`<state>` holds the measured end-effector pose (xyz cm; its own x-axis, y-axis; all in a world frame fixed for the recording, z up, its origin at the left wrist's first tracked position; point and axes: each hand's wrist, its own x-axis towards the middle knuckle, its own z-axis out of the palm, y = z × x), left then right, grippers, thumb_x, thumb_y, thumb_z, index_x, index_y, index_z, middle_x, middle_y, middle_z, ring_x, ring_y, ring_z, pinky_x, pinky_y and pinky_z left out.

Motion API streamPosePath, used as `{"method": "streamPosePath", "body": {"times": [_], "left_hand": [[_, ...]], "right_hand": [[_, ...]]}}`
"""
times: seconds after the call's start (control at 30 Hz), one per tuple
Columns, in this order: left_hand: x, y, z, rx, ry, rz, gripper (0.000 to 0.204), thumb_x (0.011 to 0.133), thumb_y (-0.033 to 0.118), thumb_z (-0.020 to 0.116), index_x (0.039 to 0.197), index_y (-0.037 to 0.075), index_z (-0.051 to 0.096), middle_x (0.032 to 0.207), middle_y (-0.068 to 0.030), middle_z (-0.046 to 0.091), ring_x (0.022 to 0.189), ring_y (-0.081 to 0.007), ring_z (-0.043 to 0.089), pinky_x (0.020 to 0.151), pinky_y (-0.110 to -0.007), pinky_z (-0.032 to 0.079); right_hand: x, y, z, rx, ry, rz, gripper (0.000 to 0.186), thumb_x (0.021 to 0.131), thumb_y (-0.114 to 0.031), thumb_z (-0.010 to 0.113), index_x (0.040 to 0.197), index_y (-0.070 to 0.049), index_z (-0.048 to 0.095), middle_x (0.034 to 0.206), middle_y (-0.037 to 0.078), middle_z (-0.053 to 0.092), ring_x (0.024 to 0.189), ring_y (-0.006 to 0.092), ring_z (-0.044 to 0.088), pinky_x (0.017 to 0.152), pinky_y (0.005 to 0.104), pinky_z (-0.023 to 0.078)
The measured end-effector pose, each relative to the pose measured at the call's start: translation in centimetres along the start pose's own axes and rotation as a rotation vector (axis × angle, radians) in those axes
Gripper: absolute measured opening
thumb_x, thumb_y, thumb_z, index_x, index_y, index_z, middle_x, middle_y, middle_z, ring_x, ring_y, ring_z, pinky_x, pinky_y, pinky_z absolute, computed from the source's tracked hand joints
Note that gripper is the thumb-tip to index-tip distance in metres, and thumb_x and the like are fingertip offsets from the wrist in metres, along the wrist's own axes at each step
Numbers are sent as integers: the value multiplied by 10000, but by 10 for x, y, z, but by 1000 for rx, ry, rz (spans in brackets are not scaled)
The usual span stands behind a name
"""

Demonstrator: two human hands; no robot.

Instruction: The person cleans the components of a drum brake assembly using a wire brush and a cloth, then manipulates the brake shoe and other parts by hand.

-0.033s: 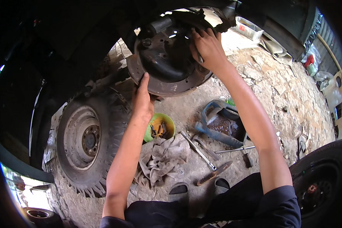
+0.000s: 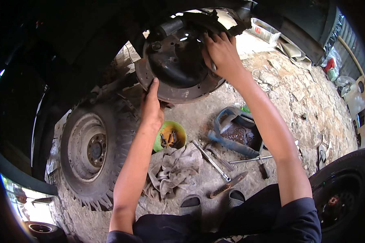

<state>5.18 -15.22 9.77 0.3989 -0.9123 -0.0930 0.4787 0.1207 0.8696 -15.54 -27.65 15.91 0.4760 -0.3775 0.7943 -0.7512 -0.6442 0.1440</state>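
A round, dark metal brake backing plate with a rusty rim is mounted under the vehicle, in front of me at the top of the view. My left hand grips its lower left rim, thumb on the near face and the other fingers hidden behind. At the upper right of the plate, my right hand is closed with its fingers curled inward. A small greyish metal end shows below that palm. What the right fingers hold is hidden by the hand itself.
A wheel stands at left, another tyre at lower right. On the ground are a green bowl of small parts, a grey rag, a blue cut-open container, a metal bar and a rusty-tipped tool.
My right hand has shifted very slightly down and to the left against the plate. My left hand stays where it was.
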Motion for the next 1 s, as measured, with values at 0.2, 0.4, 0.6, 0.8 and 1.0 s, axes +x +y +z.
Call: {"method": "streamPosePath", "body": {"times": [0.2, 0.4, 0.6, 0.8, 1.0], "left_hand": [[2, 0, 5, 5, 10, -1, 544, 901, 376, 704, 1359, 158, 510, 1322, -22, 565, 1167, -191, 554, 906, -388, 473], [-2, 3, 2, 19, -2, -12, 531, 898, 382, 706, 1343, 161, 520, 1310, -16, 571, 1155, -178, 556, 896, -387, 479], [1, 0, 1, 16, 1, 14, 534, 896, 380, 708, 1344, 163, 518, 1303, -13, 574, 1151, -178, 557, 902, -389, 478], [-1, 3, 0, 7, 7, 8, 543, 897, 368, 709, 1354, 152, 511, 1326, -26, 561, 1178, -186, 545, 930, -396, 468], [-1, 2, 1, -14, 6, 31, 563, 899, 344, 711, 1375, 132, 497, 1343, -38, 549, 1196, -197, 536, 949, -400, 465]], "right_hand": [[-4, 2, -8, -59, -5, -45, 474, 795, -190, 692, 1200, 45, 619, 950, 148, 659, 991, 314, 576, 821, 441, 406], [0, -6, 1, -166, 0, 10, 478, 755, -77, 632, 1198, 99, 607, 946, 150, 688, 966, 290, 595, 792, 422, 415], [2, -16, -1, -264, 15, -28, 511, 713, -71, 651, 1178, 134, 597, 924, 168, 689, 963, 312, 600, 790, 421, 422], [8, -12, 8, -239, -24, 44, 520, 742, -94, 639, 1205, 135, 588, 943, 180, 682, 952, 317, 597, 795, 422, 422], [3, -16, 1, -173, 2, 84, 486, 773, -70, 606, 1213, 135, 577, 979, 208, 635, 968, 338, 569, 806, 423, 417]]}}
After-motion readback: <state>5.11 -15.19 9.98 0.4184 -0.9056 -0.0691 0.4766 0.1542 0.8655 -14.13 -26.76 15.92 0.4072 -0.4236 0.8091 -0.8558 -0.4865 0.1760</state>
